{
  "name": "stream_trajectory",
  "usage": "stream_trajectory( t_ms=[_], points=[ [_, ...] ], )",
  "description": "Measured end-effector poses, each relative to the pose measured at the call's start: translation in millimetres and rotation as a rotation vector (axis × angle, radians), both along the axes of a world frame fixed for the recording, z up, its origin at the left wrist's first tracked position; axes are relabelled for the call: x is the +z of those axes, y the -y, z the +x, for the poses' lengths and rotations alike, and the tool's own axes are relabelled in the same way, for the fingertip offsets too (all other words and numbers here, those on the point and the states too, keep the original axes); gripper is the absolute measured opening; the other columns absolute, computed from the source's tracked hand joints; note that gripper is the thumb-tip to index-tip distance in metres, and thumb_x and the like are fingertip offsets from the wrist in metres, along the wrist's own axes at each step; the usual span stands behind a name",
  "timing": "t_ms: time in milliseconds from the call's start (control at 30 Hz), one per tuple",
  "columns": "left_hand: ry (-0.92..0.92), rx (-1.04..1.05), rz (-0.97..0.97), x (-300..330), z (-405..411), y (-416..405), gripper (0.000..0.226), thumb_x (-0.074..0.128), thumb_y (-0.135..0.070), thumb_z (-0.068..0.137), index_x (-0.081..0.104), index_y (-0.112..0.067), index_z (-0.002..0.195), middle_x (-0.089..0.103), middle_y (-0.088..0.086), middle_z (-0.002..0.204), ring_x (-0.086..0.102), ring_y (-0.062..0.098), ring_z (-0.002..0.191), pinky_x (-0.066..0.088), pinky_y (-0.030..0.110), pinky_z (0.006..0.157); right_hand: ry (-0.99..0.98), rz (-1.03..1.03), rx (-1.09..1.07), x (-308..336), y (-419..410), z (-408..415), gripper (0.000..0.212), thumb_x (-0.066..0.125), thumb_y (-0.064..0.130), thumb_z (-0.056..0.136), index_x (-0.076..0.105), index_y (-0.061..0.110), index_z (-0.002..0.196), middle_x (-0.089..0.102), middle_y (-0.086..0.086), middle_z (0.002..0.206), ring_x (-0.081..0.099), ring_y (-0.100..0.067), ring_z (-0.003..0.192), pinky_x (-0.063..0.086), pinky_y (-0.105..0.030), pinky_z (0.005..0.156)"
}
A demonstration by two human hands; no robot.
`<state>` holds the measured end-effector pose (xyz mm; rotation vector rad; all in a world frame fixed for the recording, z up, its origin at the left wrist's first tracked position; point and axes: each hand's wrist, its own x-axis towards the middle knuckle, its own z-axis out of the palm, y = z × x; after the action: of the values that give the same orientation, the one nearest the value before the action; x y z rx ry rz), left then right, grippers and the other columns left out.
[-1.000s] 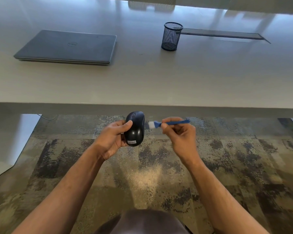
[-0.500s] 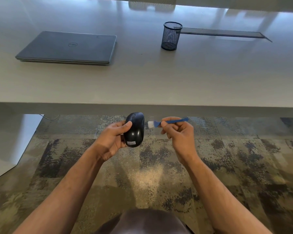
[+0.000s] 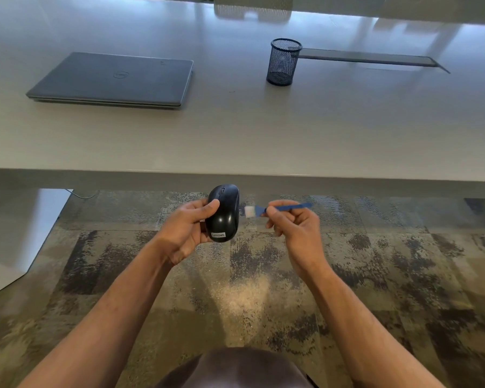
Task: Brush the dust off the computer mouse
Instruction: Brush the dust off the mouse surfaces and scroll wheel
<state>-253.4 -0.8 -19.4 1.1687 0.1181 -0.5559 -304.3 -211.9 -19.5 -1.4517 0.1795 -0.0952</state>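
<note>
Left hand [image 3: 188, 233] gripping black mouse [image 3: 224, 212] | right hand [image 3: 297, 225] pinching blue brush [image 3: 275, 209] | white bristles just beside mouse

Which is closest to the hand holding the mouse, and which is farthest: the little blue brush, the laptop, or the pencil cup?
From the left hand, in the head view:
1. The brush, just to its right, held by the other hand.
2. The laptop, shut, up on the desk, to the left.
3. The pencil cup, farther back on the desk, to the right.
</note>
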Motion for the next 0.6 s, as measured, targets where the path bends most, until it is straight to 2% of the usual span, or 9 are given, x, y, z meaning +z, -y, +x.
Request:
stream_trajectory(
  t_ms=[167, 333, 400, 533, 600],
  points=[
    [0.002, 0.023, 0.011, 0, 1, 3, 0.047, 0.063, -0.024, 0.079, 0.058, 0.002, 0.117, 0.069, 0.016, 0.103, 0.07, 0.026, 0.087, 0.059, 0.036, 0.068, 0.021, -0.091, -0.006, 0, -11, 3, 0.006, 0.064, 0.009, 0.094, 0.07, 0.01, 0.096, 0.071, -0.018, 0.085, 0.065, -0.013, 0.069, 0.054, -0.022, 0.068],
    [-0.002, 0.057, 0.035, -2, 3, -1, 0.046, 0.065, -0.024, 0.078, 0.059, 0.001, 0.116, 0.069, 0.017, 0.101, 0.07, 0.029, 0.088, 0.06, 0.04, 0.07, 0.021, -0.178, 0.077, -11, -15, -19, 0.009, 0.067, 0.006, 0.092, 0.072, 0.012, 0.089, 0.067, -0.021, 0.075, 0.064, -0.015, 0.066, 0.055, -0.023, 0.069],
    [-0.003, 0.068, 0.042, -2, 3, -1, 0.046, 0.066, -0.025, 0.077, 0.059, 0.001, 0.115, 0.07, 0.016, 0.1, 0.071, 0.028, 0.087, 0.06, 0.039, 0.068, 0.025, -0.166, 0.049, -9, -13, -19, 0.009, 0.067, 0.004, 0.092, 0.072, 0.011, 0.089, 0.067, -0.023, 0.075, 0.065, -0.015, 0.066, 0.055, -0.023, 0.07],
    [-0.01, 0.067, 0.036, -1, 2, 4, 0.047, 0.066, -0.024, 0.076, 0.058, 0.002, 0.114, 0.069, 0.016, 0.101, 0.07, 0.028, 0.086, 0.06, 0.038, 0.068, 0.069, -0.085, -0.087, 2, -13, -12, 0.009, 0.067, 0.006, 0.093, 0.072, 0.014, 0.092, 0.07, -0.018, 0.079, 0.067, -0.016, 0.07, 0.057, -0.024, 0.072],
    [-0.006, 0.074, 0.039, 0, 3, 5, 0.046, 0.066, -0.024, 0.076, 0.058, 0.001, 0.113, 0.069, 0.017, 0.101, 0.07, 0.028, 0.086, 0.06, 0.038, 0.068, 0.071, -0.124, -0.081, 3, -18, -13, 0.01, 0.067, 0.008, 0.093, 0.071, 0.016, 0.092, 0.071, -0.012, 0.078, 0.067, -0.013, 0.07, 0.056, -0.022, 0.071]
  ],
)
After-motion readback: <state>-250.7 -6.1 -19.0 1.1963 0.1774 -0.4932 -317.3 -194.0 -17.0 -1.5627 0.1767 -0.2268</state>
